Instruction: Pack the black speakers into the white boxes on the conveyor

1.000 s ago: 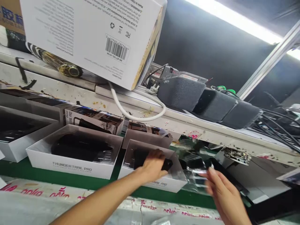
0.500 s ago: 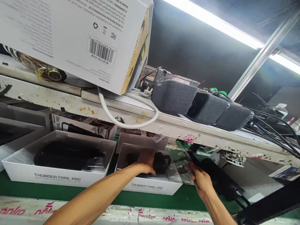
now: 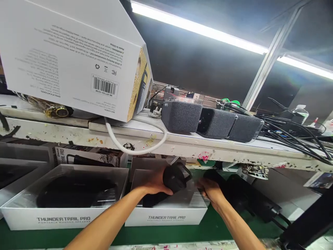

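here's the left hand [image 3: 154,183], fingers clamped on one black speaker [image 3: 174,178], tilted with one end raised from one open white box [image 3: 166,219]! one right hand [image 3: 210,190] by the box's right end, fingers too shadowed to tell; three grey fabric blocks [image 3: 186,117] above.

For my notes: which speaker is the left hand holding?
The tilted speaker at the right THUNDER TRAIL PRO box, in the left hand; the speaker in the left box lies untouched.
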A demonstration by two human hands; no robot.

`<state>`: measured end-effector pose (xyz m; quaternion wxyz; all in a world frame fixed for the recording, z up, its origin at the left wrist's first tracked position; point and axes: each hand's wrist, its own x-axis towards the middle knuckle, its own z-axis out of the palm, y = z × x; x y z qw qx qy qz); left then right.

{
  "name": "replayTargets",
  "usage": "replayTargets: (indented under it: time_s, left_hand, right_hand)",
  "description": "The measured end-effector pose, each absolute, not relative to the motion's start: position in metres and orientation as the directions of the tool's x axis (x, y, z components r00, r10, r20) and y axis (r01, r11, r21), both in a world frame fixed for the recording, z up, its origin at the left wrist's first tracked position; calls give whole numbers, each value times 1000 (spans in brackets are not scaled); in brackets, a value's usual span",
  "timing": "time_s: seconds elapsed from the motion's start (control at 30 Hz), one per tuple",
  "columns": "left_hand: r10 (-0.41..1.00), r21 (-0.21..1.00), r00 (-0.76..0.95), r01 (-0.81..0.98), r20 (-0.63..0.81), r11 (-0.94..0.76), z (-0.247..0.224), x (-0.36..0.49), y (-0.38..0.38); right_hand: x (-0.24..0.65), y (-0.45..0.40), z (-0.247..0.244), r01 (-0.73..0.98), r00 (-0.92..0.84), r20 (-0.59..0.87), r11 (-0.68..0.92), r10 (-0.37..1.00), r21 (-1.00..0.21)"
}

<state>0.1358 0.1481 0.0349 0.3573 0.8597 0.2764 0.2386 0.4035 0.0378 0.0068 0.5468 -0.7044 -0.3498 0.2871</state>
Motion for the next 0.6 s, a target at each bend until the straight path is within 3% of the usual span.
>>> replayTargets:
  time_s: [0.2, 0.33, 0.43, 0.5, 0.6]
  left_hand:
    - [687, 580, 718, 514, 113, -632, 26, 163, 146]
    - [704, 450, 707, 607, 70, -655, 13, 178, 145]
    - [697, 393, 713, 622, 72, -677, 8, 179, 144]
    - [696, 370, 715, 631, 64, -683, 7, 178, 145]
    - [698, 342, 714, 644, 53, -684, 5, 178, 146]
  right_hand:
    - [405, 40, -10, 232, 559, -27, -188, 829, -954]
    - [400, 39, -8, 392, 559, 20, -244, 829, -887]
    - [385, 40, 3, 563, 557, 150, -239, 817, -791]
    - [372, 38, 10, 697, 462, 246, -178, 852, -694]
    - [357, 32, 12, 901, 235, 232, -123, 944, -415]
